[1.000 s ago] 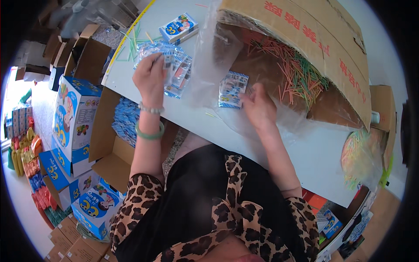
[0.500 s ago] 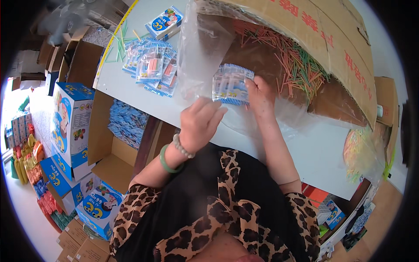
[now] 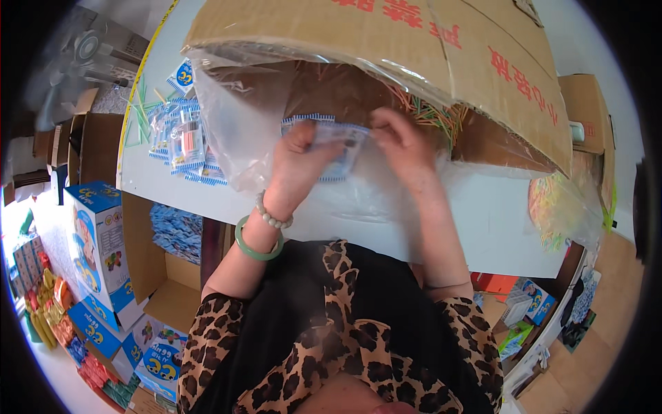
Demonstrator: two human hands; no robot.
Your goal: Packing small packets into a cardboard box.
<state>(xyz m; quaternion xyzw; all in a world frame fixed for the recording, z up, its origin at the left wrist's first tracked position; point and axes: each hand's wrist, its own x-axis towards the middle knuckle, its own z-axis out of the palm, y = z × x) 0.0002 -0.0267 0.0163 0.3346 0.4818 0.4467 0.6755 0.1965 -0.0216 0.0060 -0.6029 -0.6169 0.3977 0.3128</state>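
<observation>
Starting nearest us, we see a bead bracelet (image 3: 274, 221) and a green bangle (image 3: 258, 257) on the left wrist; either could snag the loose plastic sheet (image 3: 234, 138) spread around and under the hands, and a tug there might drag things along with it.

The left hand (image 3: 296, 162) grips blue-and-white packets (image 3: 349, 155), which sit between the two hands, in front of the box's mouth. They seem to overlap, so if that pinch loosened, we think they could slide apart and drop onto the sheet. The right hand (image 3: 405, 152) is blurred, its fingers bent near the packets' right edge; we cannot tell whether it holds anything. If its fingertips missed or pulled too hard, we might crease or tear a wrapper.

Just beyond the right hand, thin coloured sticks (image 3: 441, 124) lie jumbled inside the big cardboard box (image 3: 372, 34). A knuckle pushed into them could snap some, and a knock could spill them toward us.

Left of the left hand, a loose pile of packets (image 3: 183, 141) lies on the table (image 3: 500, 221); a sweeping elbow could send some over the edge. Farther off, stray green sticks (image 3: 140, 117) rest by the table's far-left edge, where a bump could roll them off
</observation>
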